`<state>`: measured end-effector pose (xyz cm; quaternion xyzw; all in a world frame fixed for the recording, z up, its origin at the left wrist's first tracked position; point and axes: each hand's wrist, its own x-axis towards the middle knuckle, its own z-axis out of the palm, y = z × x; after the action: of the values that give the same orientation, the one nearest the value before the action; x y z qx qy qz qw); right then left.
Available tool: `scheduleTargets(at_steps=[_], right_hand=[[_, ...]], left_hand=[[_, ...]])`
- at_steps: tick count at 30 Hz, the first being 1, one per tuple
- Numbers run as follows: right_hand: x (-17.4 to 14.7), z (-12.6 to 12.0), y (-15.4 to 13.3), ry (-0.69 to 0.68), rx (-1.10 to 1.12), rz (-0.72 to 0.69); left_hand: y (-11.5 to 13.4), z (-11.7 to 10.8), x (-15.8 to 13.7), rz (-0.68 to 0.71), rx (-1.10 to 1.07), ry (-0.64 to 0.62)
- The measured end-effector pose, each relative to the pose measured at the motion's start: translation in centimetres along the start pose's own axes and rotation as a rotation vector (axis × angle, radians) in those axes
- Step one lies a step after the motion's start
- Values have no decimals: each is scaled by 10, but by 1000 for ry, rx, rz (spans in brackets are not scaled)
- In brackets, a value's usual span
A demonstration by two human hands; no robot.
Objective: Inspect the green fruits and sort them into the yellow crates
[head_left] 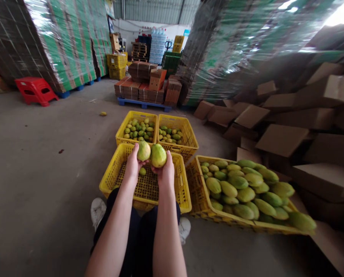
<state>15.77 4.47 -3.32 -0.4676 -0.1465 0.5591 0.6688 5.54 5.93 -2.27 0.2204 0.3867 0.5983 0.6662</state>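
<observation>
Warehouse floor (50,165): left fruit (144,151) and right fruit (158,156) side by side above the front crate (112,169)

Head view: both fruits sit between the hands, seemingly touching, over the yellow crate's slotted bottom, where one small fruit (142,171) lies. The left hand (132,163) has its fingers wrapped on the left fruit, the right hand (164,171) on the right fruit. The right fruit's long axis stands close to upright, narrower end up; the left one's cannot be told. Both hands reach about equally far forward, thumbs up along the outer sides, fingers curled beneath, forearms (116,227) converging.
</observation>
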Motion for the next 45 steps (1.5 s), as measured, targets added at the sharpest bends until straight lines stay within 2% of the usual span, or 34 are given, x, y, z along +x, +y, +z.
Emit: scheduleTargets(at_steps=[7, 14, 18, 21, 23, 25, 27, 29, 33, 35, 38, 41, 45], right_hand=[[-12, 12, -9, -194, 111, 139], [-12, 1, -16, -261, 351, 291], [-7, 0, -12, -288, 407, 316], [-2, 1, -5, -196, 355, 184], [-1, 2, -2, -105, 307, -13], [-3, 2, -2, -63, 255, -251], [-8, 2, -4, -90, 181, -460], [-15, 2, -7, -144, 103, -593], [-22, 4, -10, -228, -7, -752], [-23, 3, -11, -271, -77, -778], [-26, 0, -17, -351, -129, -720], [-36, -3, -25, -431, -54, -616], [-51, -7, -33, -447, 78, -566]], left_hand=[[0, -1, 1, -80, -55, 22], [17, 12, -13, -218, -333, -79], [15, 13, -13, -209, -277, -65], [6, 10, -6, -101, -130, 20], [1, 7, -3, 77, -36, 63], [-3, 4, -2, 325, 53, 33], [-5, 3, -4, 551, 131, -46], [-6, 2, -7, 700, 179, -117], [-4, -1, -8, 808, 228, -212], [1, -3, -8, 787, 254, -271], [11, -6, -14, 686, 252, -385], [15, -1, -26, 540, 86, -468], [12, 7, -42, 271, -203, -412]])
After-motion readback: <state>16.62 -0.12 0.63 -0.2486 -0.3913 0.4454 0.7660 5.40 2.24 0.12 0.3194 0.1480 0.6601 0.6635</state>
